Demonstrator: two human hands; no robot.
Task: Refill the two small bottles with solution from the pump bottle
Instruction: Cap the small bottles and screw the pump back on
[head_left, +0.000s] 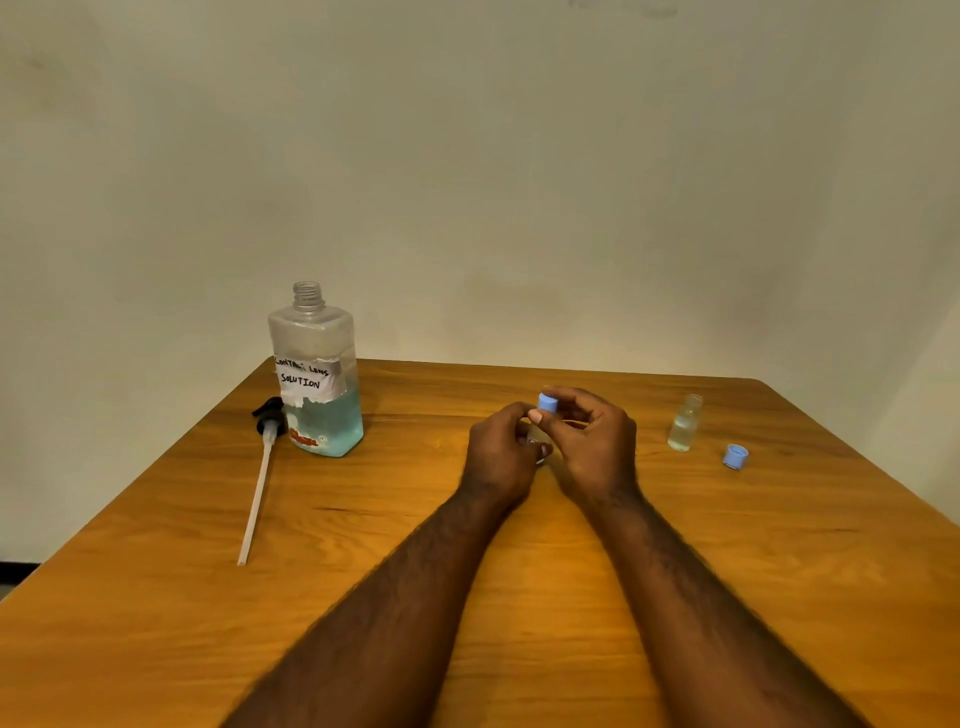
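Cap work on one small bottle at table centre; pump bottle open at the far left corner.

Risk: second small bottle (685, 422) stands uncapped near the far right edge, its loose cap (735, 457) just beside it; a brush from the right forearm could tip it and spill. Pump bottle (315, 371) is also open-necked, pump head (262, 467) lying on the table (649, 571) beside it, so contamination or a knock is possible. Left hand (501, 457) is closed around the held small bottle (535, 441), mostly hidden. Right hand (592, 441) pinches the blue cap (547, 402) between thumb and fingertips, over the bottle; whether threaded on, cannot tell.
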